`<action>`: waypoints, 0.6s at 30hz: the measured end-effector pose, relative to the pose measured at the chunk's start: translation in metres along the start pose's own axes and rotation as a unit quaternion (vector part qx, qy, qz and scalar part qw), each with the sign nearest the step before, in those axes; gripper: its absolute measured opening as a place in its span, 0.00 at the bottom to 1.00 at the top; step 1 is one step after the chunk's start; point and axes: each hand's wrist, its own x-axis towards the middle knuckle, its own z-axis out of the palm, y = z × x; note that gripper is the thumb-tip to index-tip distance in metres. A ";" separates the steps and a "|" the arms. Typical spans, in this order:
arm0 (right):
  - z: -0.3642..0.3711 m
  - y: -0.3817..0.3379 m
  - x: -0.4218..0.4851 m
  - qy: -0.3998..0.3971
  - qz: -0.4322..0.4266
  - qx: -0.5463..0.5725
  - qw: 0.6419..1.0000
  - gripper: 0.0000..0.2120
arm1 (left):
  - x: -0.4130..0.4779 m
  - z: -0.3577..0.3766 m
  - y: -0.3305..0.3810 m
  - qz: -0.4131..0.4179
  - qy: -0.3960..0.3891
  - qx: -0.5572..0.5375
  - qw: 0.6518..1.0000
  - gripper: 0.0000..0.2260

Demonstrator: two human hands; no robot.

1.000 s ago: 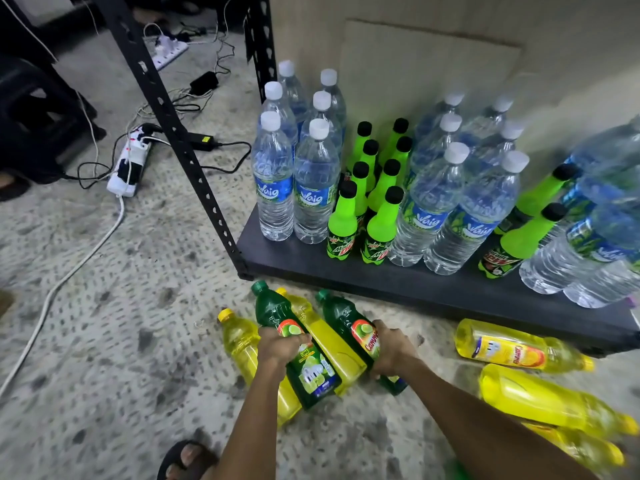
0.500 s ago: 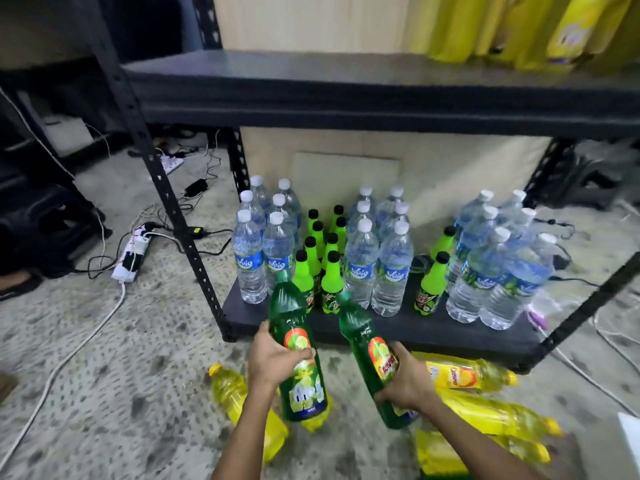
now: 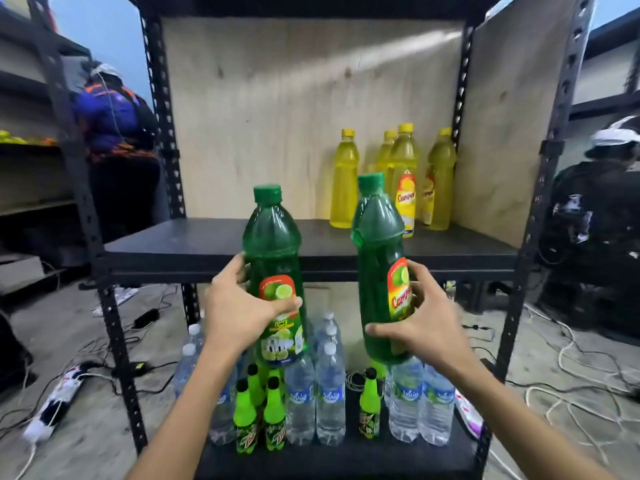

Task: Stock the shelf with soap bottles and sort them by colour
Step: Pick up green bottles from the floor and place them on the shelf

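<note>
While green btls (image 3: 272,244) (image 3: 375,244) hang before shelf (image 3: 173,268) edge, yellows (image 3: 344,181) fill rear-R.

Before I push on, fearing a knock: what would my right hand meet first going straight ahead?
Likely the front edge of the middle shelf, which the right hand and its green bottle overlap; depth unclear.

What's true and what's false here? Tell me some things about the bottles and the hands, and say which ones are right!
1. The left hand grips the left green bottle, and the right hand grips the right green bottle. True.
2. The yellow bottles lie flat on the middle shelf. False: they stand upright at its right back.
3. Both green bottles already stand on the middle shelf. False: they are held up in front of it.
4. Water bottles stand on the bottom shelf. True.
5. The green bottles have red caps. False: the caps are green.
</note>
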 end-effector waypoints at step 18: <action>-0.078 0.050 0.221 0.219 0.017 -0.045 0.975 0.47 | 0.216 0.208 0.117 0.025 0.030 -0.042 0.998 0.37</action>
